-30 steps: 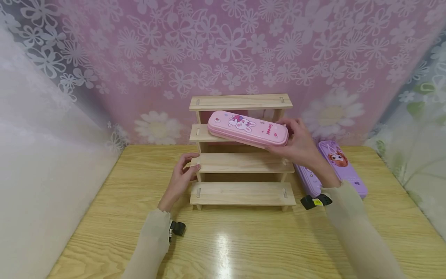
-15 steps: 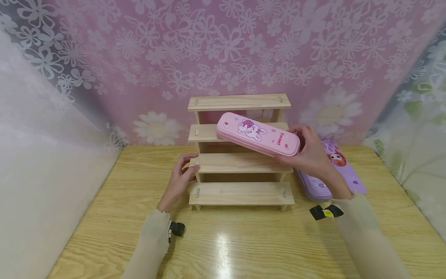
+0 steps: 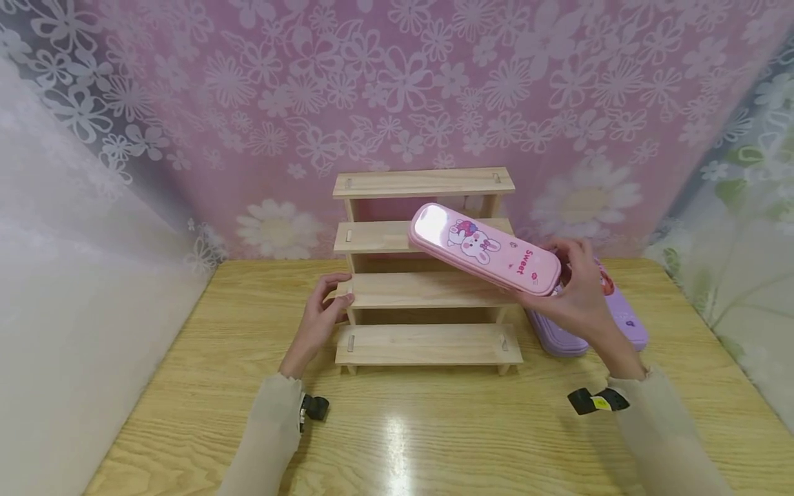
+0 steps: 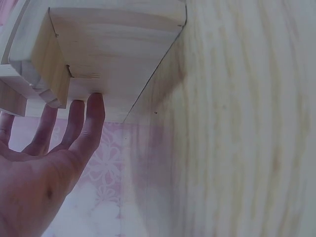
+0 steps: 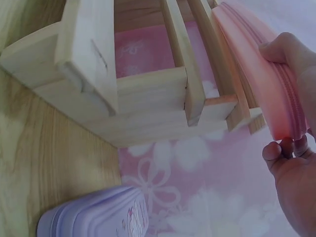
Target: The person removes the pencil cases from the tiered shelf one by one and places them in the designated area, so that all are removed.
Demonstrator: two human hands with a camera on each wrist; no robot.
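A pink pencil case (image 3: 486, 249) with a bunny print and "Sweet" on its lid is in my right hand (image 3: 577, 289), gripped at its right end. It is tilted, its left end higher, and overlaps the tiers of a stepped wooden rack (image 3: 422, 344) in the head view. In the right wrist view, thumb and fingers grip the zipped pencil case (image 5: 266, 74) beside the rack's shelves. My left hand (image 3: 319, 313) holds the rack's left side at the second tier from the bottom. Its fingertips touch the wooden side panel in the left wrist view, where the hand (image 4: 54, 158) shows from below.
Two purple pencil cases lie on the table right of the rack, the nearer one (image 3: 558, 337) partly behind my right hand and the other (image 3: 629, 320) beyond it. A pink floral cloth (image 3: 409, 83) hangs behind. The wood-grain table (image 3: 248, 331) carries everything.
My right hand has moved right and toward me with the pink pencil case, away from the third tier, and the case has tilted more. The left hand has stayed at the rack.
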